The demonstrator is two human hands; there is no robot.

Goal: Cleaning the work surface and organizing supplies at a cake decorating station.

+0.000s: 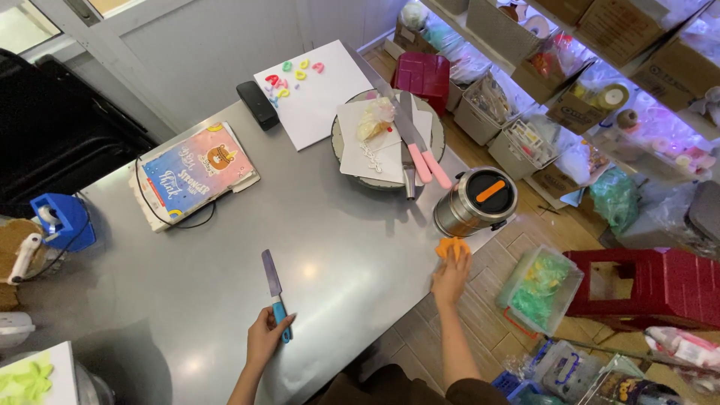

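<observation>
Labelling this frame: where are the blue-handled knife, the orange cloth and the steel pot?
blue-handled knife (271, 276), head view, blade.
orange cloth (451, 247), head view, top fold.
steel pot (454, 215), head view, side wall.

Blue-handled spatula (274, 294) flat — orange cloth (452, 248) at table edge

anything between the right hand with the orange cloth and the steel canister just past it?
Nothing visible. The right hand presses the orange cloth on the table edge; the steel canister stands right behind the cloth. The left hand holds a blue-handled knife, well off to the side.
</observation>
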